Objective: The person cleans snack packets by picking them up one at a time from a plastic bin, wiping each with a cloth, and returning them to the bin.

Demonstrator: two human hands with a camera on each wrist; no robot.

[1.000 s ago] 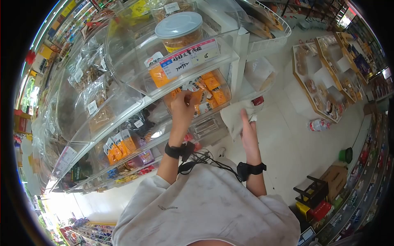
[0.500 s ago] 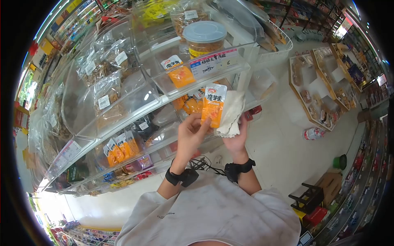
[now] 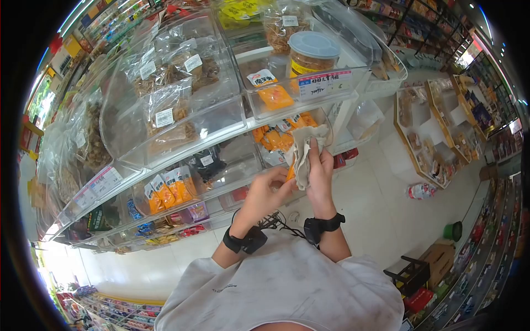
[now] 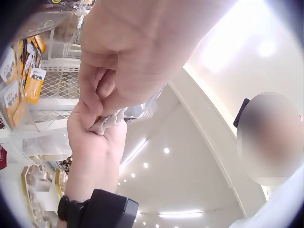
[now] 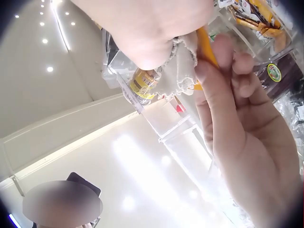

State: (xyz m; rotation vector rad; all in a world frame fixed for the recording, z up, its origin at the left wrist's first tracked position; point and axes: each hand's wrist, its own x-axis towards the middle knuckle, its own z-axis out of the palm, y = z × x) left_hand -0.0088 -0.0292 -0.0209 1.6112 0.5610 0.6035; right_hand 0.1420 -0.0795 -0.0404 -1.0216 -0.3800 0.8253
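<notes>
In the head view my left hand (image 3: 266, 192) pinches the lower end of an orange snack packet (image 3: 290, 172) between thumb and fingers. My right hand (image 3: 319, 185) grips a folded off-white cloth (image 3: 301, 157), its thumb along the front, with the cloth lying against the packet. From the right wrist view, a narrow orange strip of the packet (image 5: 206, 50) shows between the cloth (image 5: 179, 71) and the left thumb. The cloth hides most of the packet's face. Both hands are close together before a clear bin of similar orange packets (image 3: 271, 138).
Tiered clear bins hold bagged dried goods (image 3: 168, 118), more orange packets (image 3: 172, 190) and a lidded tub (image 3: 314, 52) behind a price card (image 3: 324, 85). On the floor side stand a wooden-edged display (image 3: 406, 132), a bottle pack (image 3: 420, 191) and a dark stool (image 3: 408, 274).
The left hand first reached into the bin, then held a packet up face-on beside the cloth. Now the packet is turned edge-on and the cloth covers it.
</notes>
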